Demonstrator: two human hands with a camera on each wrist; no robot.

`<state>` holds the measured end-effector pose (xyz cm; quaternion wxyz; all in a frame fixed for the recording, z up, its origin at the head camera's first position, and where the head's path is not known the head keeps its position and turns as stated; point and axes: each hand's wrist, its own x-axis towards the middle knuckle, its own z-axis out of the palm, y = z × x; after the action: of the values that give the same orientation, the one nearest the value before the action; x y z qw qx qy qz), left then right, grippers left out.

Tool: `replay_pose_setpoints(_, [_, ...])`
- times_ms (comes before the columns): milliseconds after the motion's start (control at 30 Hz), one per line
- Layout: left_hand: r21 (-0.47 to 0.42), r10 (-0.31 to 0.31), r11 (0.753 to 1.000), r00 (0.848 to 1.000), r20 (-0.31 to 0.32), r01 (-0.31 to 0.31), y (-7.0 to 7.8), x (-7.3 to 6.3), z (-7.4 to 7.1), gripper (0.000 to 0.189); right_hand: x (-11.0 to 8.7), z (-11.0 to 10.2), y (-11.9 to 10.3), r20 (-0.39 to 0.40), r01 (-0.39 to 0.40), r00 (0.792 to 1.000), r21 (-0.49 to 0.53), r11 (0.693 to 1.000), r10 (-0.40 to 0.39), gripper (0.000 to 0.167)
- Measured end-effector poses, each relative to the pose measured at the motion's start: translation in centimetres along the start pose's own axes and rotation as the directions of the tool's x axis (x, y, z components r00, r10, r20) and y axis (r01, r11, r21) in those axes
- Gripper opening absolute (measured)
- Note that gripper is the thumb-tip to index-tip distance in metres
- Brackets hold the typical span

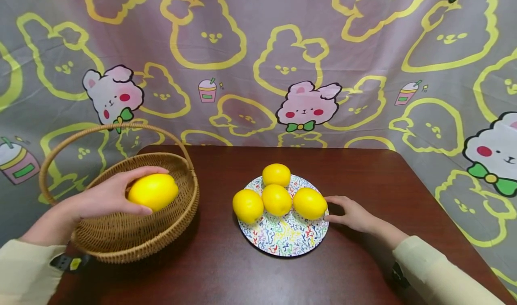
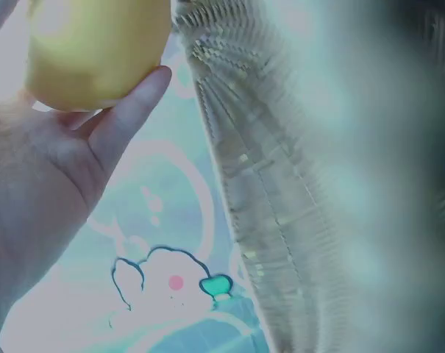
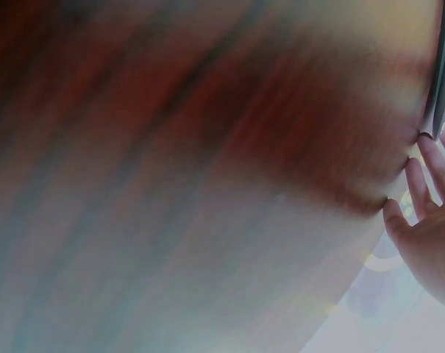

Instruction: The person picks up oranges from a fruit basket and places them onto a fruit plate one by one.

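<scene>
Over the wicker basket [image 1: 181, 224], my left hand [image 1: 117, 190] grips a yellow lemon [image 1: 153, 192] between thumb and fingers. The left wrist view shows this lemon [image 2: 97, 51] too, with the thumb along its lower side. A round plate with a colourful squiggle pattern [image 1: 282, 242] carries several more lemons [image 1: 276, 200]. At the plate's right edge is my right hand [image 1: 355, 214], its fingers slightly bent beside the rightmost lemon [image 1: 309, 203]. In the right wrist view, fingertips [image 3: 415, 173] reach the tabletop by the plate's rim [image 3: 439, 81]; whether they touch that lemon is hidden.
The basket's tall arched handle [image 1: 117, 126] rises behind the left hand. Both basket and plate stand on a dark brown table [image 1: 220, 260]. A patterned cloth [image 1: 250, 26] with rabbits hangs behind and around it.
</scene>
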<state>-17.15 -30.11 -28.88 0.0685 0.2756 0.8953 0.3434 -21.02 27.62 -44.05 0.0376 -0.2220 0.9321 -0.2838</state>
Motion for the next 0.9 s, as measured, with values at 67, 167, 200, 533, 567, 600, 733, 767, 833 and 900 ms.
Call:
replay_pose_setpoints(67, [0.015,0.016,1.0,1.0,-0.003,-0.016,0.6,0.2,0.1,0.074,0.0,0.0,0.1,0.001,-0.006,1.0,0.003,1.0,0.006,0.061])
replay_pose_setpoints(167, [0.024,0.038,0.999,0.999,0.005,-0.038,1.5,0.6,0.4,0.075,0.1,0.0,0.2,-0.001,0.0,1.0,-0.005,1.0,0.0,0.062])
replay_pose_setpoints(200, [0.026,0.043,0.999,0.999,0.009,-0.043,1.8,0.8,0.5,0.075,0.1,0.1,0.3,-0.002,-0.002,1.0,-0.005,1.0,0.002,0.062])
replay_pose_setpoints(533, [-0.034,0.092,0.995,0.993,0.074,-0.09,3.6,2.6,1.6,0.076,0.1,0.0,0.2,0.004,-0.004,1.0,-0.007,1.0,0.004,0.062])
replay_pose_setpoints(567, [-0.04,0.103,0.994,0.992,0.078,-0.1,3.7,2.8,1.8,0.076,0.1,0.0,0.2,0.005,-0.001,1.0,-0.007,1.0,0.001,0.061])
replay_pose_setpoints(600, [-0.042,0.113,0.993,0.99,0.081,-0.11,3.8,2.9,1.9,0.076,0.1,0.0,0.2,0.004,0.002,1.0,-0.006,1.0,-0.002,0.061])
replay_pose_setpoints(733, [-0.04,0.126,0.992,0.986,0.109,-0.123,4.8,3.4,2.3,0.077,0.1,0.0,0.2,0.002,0.002,1.0,-0.001,1.0,-0.002,0.061])
replay_pose_setpoints(767, [-0.038,0.13,0.991,0.984,0.118,-0.126,5.1,3.6,2.4,0.077,0.1,0.1,0.2,0.004,0.006,1.0,-0.001,1.0,-0.006,0.061])
replay_pose_setpoints(833, [-0.04,0.127,0.992,0.982,0.138,-0.122,5.7,3.9,2.5,0.077,0.1,0.1,0.2,0.0,-0.001,1.0,0.004,1.0,0.001,0.062])
replay_pose_setpoints(900, [-0.048,0.122,0.992,0.98,0.16,-0.116,6.3,4.4,2.7,0.078,0.1,0.1,0.2,-0.004,0.008,1.0,0.002,1.0,-0.008,0.062])
